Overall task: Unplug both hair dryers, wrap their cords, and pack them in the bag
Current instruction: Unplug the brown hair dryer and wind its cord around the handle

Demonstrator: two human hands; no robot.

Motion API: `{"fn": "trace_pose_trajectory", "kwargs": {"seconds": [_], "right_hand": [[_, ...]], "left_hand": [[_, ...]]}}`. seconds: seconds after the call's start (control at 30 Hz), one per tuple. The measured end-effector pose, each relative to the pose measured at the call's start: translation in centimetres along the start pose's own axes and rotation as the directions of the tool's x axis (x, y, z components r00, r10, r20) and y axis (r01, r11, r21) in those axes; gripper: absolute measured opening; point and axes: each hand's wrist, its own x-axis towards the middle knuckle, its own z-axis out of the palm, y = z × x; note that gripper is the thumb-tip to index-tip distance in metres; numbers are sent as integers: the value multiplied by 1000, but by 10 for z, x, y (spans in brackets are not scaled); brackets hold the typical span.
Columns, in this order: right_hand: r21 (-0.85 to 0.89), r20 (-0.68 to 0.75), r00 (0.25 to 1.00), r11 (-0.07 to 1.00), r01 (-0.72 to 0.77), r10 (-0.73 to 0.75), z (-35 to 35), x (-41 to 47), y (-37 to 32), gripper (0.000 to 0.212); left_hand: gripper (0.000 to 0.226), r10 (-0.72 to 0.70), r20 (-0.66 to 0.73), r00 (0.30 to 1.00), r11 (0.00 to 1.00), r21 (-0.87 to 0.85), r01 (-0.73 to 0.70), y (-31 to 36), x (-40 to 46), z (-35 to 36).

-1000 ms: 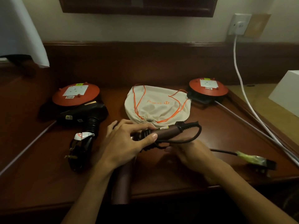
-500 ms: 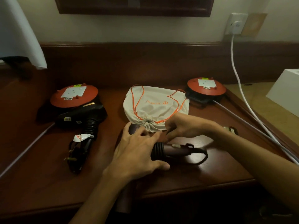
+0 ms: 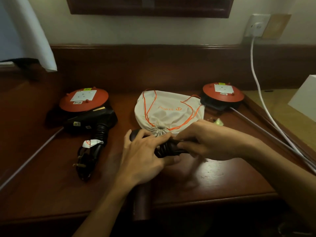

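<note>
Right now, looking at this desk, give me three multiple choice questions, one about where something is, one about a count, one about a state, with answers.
1. Where does the black hair dryer lie?
A. left of the bag
B. inside the bag
C. by the wall socket

2. How many round red cord reels stand on the desk?
A. one
B. two
C. four

3. What state is the bag's mouth in?
A. wide open
B. cinched shut
C. torn off

Answers: 1 A, it lies against the left reel, left of the cream bag. 2 B, the left one and another to the right of the bag. 3 B, the mouth is gathered tight, just beyond the left hand and right hand, which grip the brown dryer's wrapped cord.
</note>
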Motion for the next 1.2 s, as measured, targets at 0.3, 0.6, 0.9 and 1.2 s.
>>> {"fn": "trace_pose_trajectory", "kwargs": {"seconds": [0.3,0.6,0.9,1.2], "right_hand": [[2,-186,974,991,-133,131,-20,-22,20,33],[354,71,997,935,14,-42,9,-52,19,54],[286,-149,988,958,-3,47,54,-58,32,43],[219,-216,963,970,-110,158,63,-45,58,32]], "left_hand": [[79,-29,-19,999,999,34,29,7,-2,5],[79,-97,-27,995,992,-85,94,0,-4,-2],[64,-139,-107,985,966,-234,110,5,-4,-3],[40,-1,-94,996,912,-409,-38,4,-16,-11]]}}
